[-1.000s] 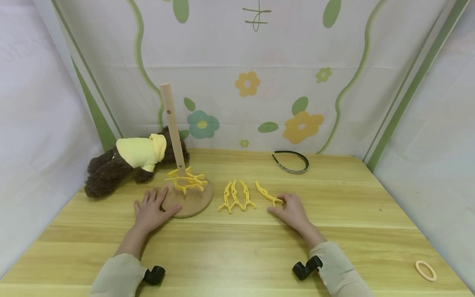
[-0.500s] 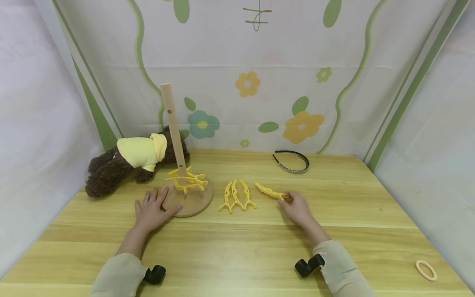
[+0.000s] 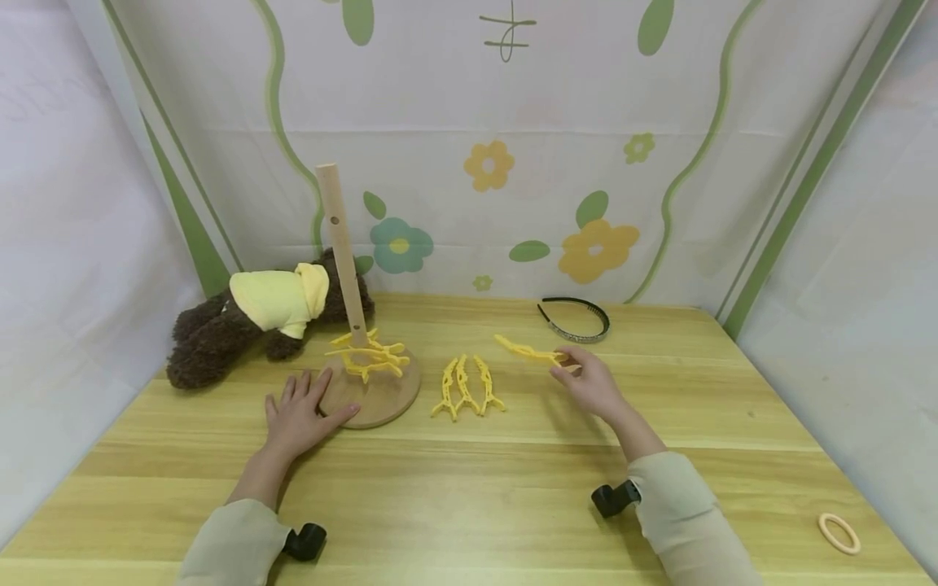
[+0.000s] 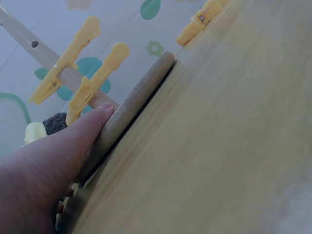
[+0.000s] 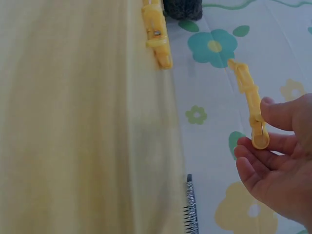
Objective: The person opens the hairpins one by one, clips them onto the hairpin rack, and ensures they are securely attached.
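Between thumb and fingers, the right hand (image 3: 592, 387) pinches one end of a yellow clip (image 3: 523, 350), raised above the table; the right wrist view shows this clip (image 5: 251, 100) held by the hand (image 5: 287, 161). The left hand (image 3: 296, 419) lies with spread fingers on the edge of a round wooden base (image 3: 377, 403), its thumb on top. From that base rises a wooden post (image 3: 340, 252) with several yellow clips (image 3: 374, 358) around its lower part. Three more yellow clips (image 3: 464, 389) lie side by side between the hands.
A brown plush toy in a yellow top (image 3: 274, 299) lies behind the post at the left. Towards the back right is a black headband (image 3: 586, 335). A pale ring (image 3: 839, 535) lies near the right front edge. A printed cloth (image 3: 542, 98) hangs behind the table.
My right hand has gripped the separate clip, lifted it off the table and moved slightly right and back. The left hand remains on the base.
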Demonstrator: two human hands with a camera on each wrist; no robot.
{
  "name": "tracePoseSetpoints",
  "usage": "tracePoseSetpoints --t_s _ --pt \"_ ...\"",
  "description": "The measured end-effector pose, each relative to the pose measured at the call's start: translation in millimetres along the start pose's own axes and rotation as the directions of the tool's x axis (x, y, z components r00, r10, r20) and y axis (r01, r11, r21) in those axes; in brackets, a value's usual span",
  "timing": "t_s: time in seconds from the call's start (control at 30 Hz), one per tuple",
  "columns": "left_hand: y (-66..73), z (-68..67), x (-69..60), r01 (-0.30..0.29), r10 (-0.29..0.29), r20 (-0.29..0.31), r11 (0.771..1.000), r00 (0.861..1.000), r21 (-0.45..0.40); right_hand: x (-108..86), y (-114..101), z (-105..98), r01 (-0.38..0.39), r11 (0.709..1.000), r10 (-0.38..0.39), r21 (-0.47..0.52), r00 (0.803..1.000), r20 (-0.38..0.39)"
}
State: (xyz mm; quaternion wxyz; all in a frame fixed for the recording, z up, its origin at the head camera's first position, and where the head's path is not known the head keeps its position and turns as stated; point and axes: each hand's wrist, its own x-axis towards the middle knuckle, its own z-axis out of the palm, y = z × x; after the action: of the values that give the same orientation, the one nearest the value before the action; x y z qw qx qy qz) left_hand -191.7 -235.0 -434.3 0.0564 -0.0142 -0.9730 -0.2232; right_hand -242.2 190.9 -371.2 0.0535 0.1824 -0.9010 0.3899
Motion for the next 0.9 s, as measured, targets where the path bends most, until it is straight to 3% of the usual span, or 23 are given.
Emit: tracePoseSetpoints --t_s 0.27,0.53,0.9 --pt "0.2 -1.6 -0.3 -0.001 0.001 0.007 1.0 1.0 0.003 16.5 -20.0 -8.8 0.096 0.995 -0.096 0.011 0.995 0.019" --pt "1.4 -2.9 -1.1 -0.001 0.001 0.007 1.0 1.0 0.004 34.3 -43.2 -10.9 0.135 0.991 -0.134 -0.023 0.99 0.049" --pt "3.2 -3.7 -2.3 -0.002 0.003 0.008 1.0 1.0 -0.016 55.7 -77.5 21.1 0.295 0.955 -0.294 -0.004 0.952 0.09"
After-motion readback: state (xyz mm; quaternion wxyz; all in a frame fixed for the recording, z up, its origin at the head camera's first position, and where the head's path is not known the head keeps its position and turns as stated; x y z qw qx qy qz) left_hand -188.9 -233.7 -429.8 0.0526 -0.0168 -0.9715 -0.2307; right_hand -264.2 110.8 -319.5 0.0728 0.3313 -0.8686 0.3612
